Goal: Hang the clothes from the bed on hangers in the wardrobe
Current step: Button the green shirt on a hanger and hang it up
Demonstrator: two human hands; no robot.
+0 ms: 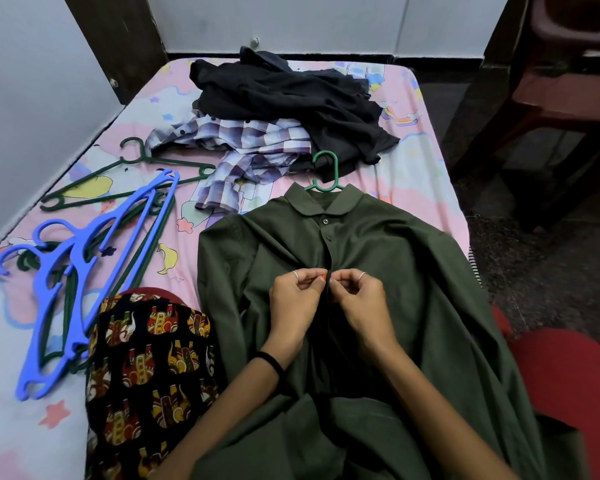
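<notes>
A long-sleeved olive-green collared shirt (378, 271) lies face up on the bed (413, 161), which is covered by a pink cartoon-print sheet. The hook of a green plastic hanger (324, 171) protrudes from the shirt's collar; the rest of the hanger is hidden inside the garment. Both hands meet at the shirt's button placket, below two fastened buttons. The left hand (297, 299) pinches the placket's left edge between thumb and curled fingers; the right hand (359, 299) pinches the right edge in the same manner, so each grip is clamped on the shirt fabric. A black band circles the left wrist. Beyond the collar lie a crumpled purple-and-white checked shirt (243, 150) and, farther back, a heap of black garments (291, 98). On the left side of the bed lies a loose pile of blue plastic hangers (73, 289) overlapping dark green plastic hangers (118, 178). A black patterned cloth (146, 368) lies just beside the shirt's left sleeve.
</notes>
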